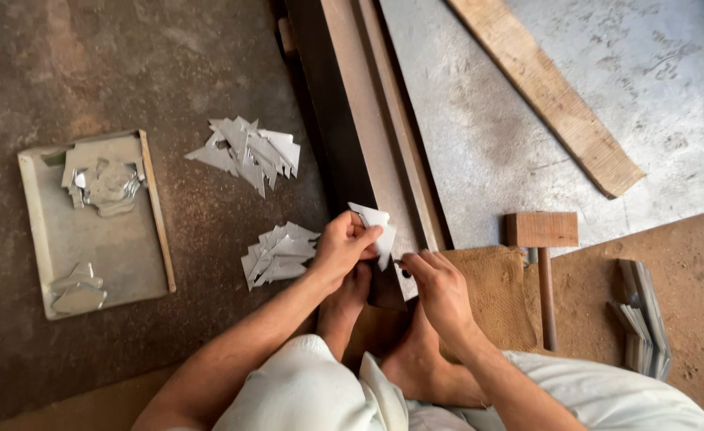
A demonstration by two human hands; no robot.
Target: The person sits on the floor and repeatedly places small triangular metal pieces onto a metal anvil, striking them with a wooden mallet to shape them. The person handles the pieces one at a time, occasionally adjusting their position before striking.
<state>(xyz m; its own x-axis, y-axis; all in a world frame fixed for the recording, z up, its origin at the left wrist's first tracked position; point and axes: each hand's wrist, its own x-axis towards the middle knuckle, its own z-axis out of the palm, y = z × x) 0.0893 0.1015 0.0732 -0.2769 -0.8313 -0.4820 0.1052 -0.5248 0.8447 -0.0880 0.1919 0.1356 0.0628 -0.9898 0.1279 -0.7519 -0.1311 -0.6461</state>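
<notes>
While both hands work close together over the near end of the dark steel beam (pixel 344 136), the left hand (pixel 342 247) pinches a small cut piece of sheet metal (pixel 374 227) between thumb and fingers, closed firmly on it. The piece stands up and to the right of those fingers, its long axis running roughly from upper left to lower right, with its lower tip pointing toward the right hand (pixel 440 287). That hand lies just beside the tip, fingers curled nearly closed; whether they touch the piece or hold something small cannot be told. The left hand is the nearer and the only sure grip. On the floor, two heaps of similar offcuts (pixel 249 152) (pixel 280 254) lie left of the beam, and a flat tray (pixel 52 239) sits nearer the left edge. A wooden mallet (pixel 542 239) rests to the right, beside a stack of plates (pixel 643 319). The beam's near end is hidden behind the hands.
</notes>
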